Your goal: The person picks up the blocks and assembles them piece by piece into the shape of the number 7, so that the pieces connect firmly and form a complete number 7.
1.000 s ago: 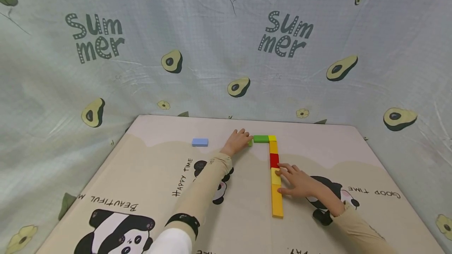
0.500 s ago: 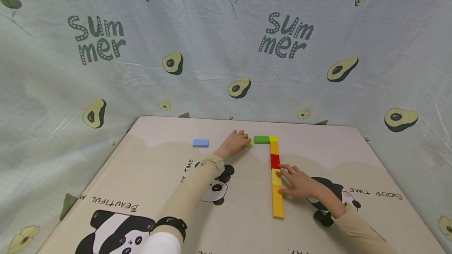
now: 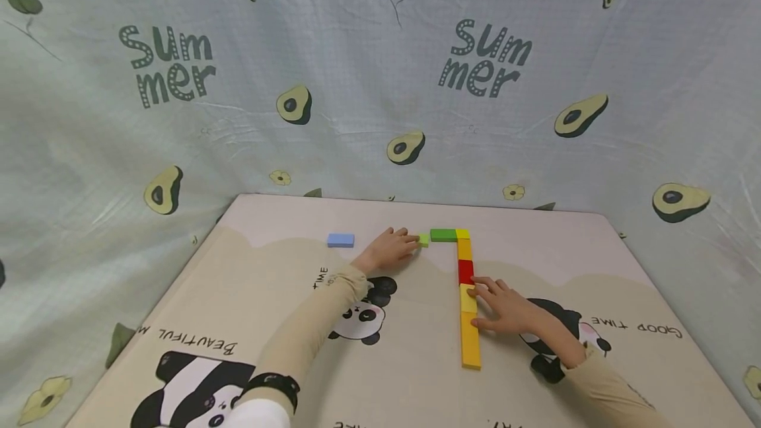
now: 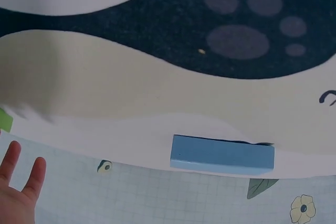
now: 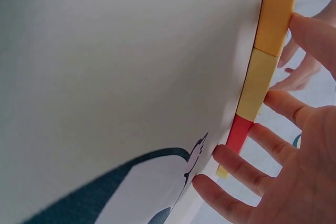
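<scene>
A column of blocks runs along the table: a small bright yellow block point(image 3: 462, 234), an orange block point(image 3: 464, 249), a red block point(image 3: 466, 272), a pale yellow block point(image 3: 468, 298) and a long orange block point(image 3: 470, 341) nearest me. A green block point(image 3: 442, 235) extends left from its far end. Just left of that, across a small gap, lies a light green block point(image 3: 423, 240). My left hand point(image 3: 389, 248) is beside this block, fingertips at its left side; contact is unclear. With spread fingers, my right hand point(image 3: 508, 309) touches the column's right side.
A blue block point(image 3: 341, 240) lies alone to the left of my left hand. The table cover point(image 3: 404, 375) has printed pandas and lettering. Behind the table's far edge hangs a pale curtain point(image 3: 333, 38) with avocado prints.
My left hand has drawn slightly left and lower in view, so more of the light green block shows. The right hand keeps its place against the column.
</scene>
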Available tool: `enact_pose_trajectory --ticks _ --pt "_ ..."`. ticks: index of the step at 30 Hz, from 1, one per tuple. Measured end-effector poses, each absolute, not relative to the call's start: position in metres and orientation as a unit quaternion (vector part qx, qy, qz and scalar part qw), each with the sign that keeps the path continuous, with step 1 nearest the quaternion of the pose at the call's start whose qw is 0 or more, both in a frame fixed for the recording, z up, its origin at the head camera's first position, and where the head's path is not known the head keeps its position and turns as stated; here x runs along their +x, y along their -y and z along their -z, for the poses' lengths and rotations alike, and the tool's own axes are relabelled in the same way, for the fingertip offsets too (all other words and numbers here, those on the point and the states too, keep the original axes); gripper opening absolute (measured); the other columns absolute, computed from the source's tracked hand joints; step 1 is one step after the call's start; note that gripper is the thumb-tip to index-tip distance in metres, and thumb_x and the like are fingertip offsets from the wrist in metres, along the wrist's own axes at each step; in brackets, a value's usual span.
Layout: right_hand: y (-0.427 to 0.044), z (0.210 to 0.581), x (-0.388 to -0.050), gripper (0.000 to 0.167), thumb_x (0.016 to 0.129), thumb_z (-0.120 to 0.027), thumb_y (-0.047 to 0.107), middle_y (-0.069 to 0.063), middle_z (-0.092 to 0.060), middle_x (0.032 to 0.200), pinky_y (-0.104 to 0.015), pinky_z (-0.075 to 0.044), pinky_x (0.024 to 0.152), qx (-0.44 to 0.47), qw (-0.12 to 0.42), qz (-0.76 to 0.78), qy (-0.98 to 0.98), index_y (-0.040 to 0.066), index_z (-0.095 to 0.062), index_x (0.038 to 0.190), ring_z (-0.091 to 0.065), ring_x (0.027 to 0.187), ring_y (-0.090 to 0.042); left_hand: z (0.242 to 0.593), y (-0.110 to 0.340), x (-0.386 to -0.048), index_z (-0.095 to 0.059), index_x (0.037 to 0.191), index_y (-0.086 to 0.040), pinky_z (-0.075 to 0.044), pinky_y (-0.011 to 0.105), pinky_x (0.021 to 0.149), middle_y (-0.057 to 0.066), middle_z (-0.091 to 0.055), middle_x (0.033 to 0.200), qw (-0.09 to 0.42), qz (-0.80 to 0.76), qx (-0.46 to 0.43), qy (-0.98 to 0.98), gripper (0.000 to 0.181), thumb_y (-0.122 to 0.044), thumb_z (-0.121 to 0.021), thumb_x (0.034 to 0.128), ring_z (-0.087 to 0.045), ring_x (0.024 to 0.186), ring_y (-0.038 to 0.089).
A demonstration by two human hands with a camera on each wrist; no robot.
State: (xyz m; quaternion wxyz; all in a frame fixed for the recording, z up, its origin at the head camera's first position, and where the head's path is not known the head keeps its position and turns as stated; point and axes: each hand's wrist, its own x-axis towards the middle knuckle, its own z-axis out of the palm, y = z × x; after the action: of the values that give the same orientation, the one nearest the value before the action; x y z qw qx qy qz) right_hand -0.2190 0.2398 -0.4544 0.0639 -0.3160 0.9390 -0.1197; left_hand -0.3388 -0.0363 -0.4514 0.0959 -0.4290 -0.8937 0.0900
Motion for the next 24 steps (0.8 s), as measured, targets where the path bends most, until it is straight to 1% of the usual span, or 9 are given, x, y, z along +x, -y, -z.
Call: enact_pose_trajectory --ticks 3,9,17,20,24 --pt "-0.2396 0.4548 -0.2192 0.057 0.08 -0.058 0.048 -0.018 -0.036 0.133 -0.051 -0.042 0.084 -0.314 0.067 0.118 -0.94 0.01 -0.046 0.12 -0.042 0.107 -0.034 0.4541 0.0352 -0.3391 -0.051 0.123 -0.019 -0.043 0.034 0.084 -0.003 -0.053 0.128 0.091 -0.093 -0.425 0.896 0.032 -0.026 -0.045 0.0927 -0.049 0.107 0.015" --pt "-0.2385 0.455 -0.2188 0.056 0.08 -0.057 0.049 -0.016 -0.035 0.134 -0.052 -0.041 0.086 -0.306 0.075 0.119 -0.941 0.012 -0.046 0.121 -0.042 0.108 -0.034 0.4562 0.0321 -0.3394 -0.052 0.122 -0.018 -0.043 0.035 0.083 -0.003 -0.053 0.127 0.1 -0.107 -0.415 0.898 0.033 -0.029 -0.044 0.0925 -0.046 0.109 0.016" --pt "-0.238 0.4523 -0.218 0.056 0.08 -0.059 0.047 -0.017 -0.036 0.134 -0.052 -0.042 0.086 -0.309 0.068 0.118 -0.941 0.011 -0.046 0.12 -0.042 0.108 -0.034 0.4556 0.0297 -0.3401 -0.048 0.125 -0.022 -0.039 0.041 0.093 0.002 -0.049 0.131 0.085 -0.099 -0.385 0.914 0.034 -0.03 -0.043 0.0934 -0.041 0.12 0.022" --pt "-0.2384 0.4525 -0.2184 0.056 0.08 -0.059 0.047 -0.017 -0.036 0.134 -0.052 -0.042 0.086 -0.308 0.069 0.116 -0.942 0.01 -0.046 0.12 -0.042 0.109 -0.034 0.4552 0.0288 -0.3404 -0.047 0.127 -0.022 -0.039 0.041 0.094 0.002 -0.048 0.132 0.079 -0.1 -0.382 0.916 0.035 -0.031 -0.043 0.0934 -0.041 0.121 0.023" --pt "-0.2384 0.4525 -0.2186 0.056 0.08 -0.059 0.047 -0.018 -0.035 0.134 -0.052 -0.041 0.086 -0.306 0.07 0.116 -0.942 0.01 -0.046 0.12 -0.042 0.108 -0.035 0.4549 0.0274 -0.3416 -0.048 0.125 -0.022 -0.039 0.041 0.093 0.002 -0.049 0.131 0.083 -0.099 -0.383 0.915 0.034 -0.031 -0.044 0.0929 -0.042 0.12 0.023"
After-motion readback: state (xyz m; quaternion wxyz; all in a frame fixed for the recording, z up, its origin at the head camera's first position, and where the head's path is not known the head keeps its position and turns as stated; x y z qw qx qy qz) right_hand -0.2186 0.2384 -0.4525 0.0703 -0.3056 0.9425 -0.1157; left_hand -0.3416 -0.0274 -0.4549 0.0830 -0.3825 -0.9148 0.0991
